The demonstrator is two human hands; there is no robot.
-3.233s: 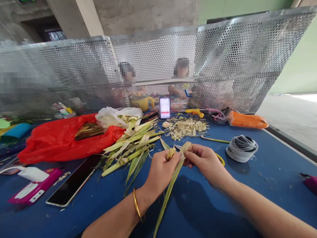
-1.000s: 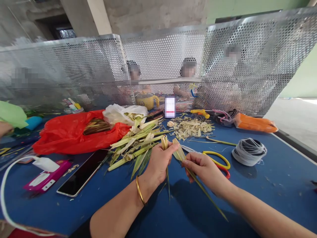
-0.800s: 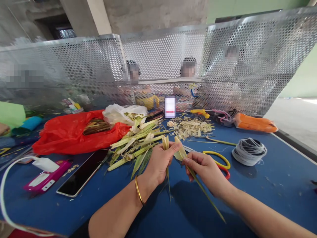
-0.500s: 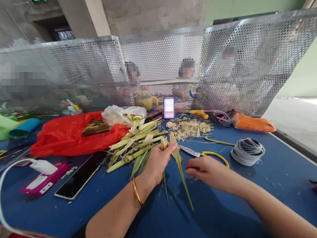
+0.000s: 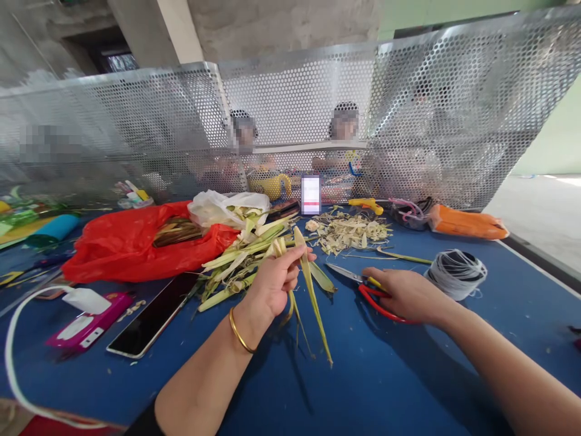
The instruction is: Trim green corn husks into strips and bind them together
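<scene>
Between the thumb and fingers of my left hand [image 5: 273,283], which wears a gold bangle at the wrist, are several pale dried corn husk strips [image 5: 313,297]. One long strip slants down to a narrow tip over the table. My right hand [image 5: 403,292] is closed around the handles of a pair of scissors [image 5: 348,274], one loop red and the other yellow. The blades look nearly together and point left toward the husks. A separate greenish husk piece [image 5: 323,278] lies just behind the held strips. How the fingers of my right hand pass through the loops is hidden.
A husk pile [image 5: 247,266] lies left beside a red plastic bag [image 5: 118,245]. Husk scraps [image 5: 354,230] are heaped behind, before a lit phone [image 5: 311,195]. A grey cord spool [image 5: 456,275] stands right. A dark phone [image 5: 152,318] and pink power strip [image 5: 88,324] lie left. A perforated screen [image 5: 295,97] stands behind.
My right hand has moved onto the scissors and taken hold of their handles, bringing the red loop into sight. My left hand has shifted slightly left with the husk strips.
</scene>
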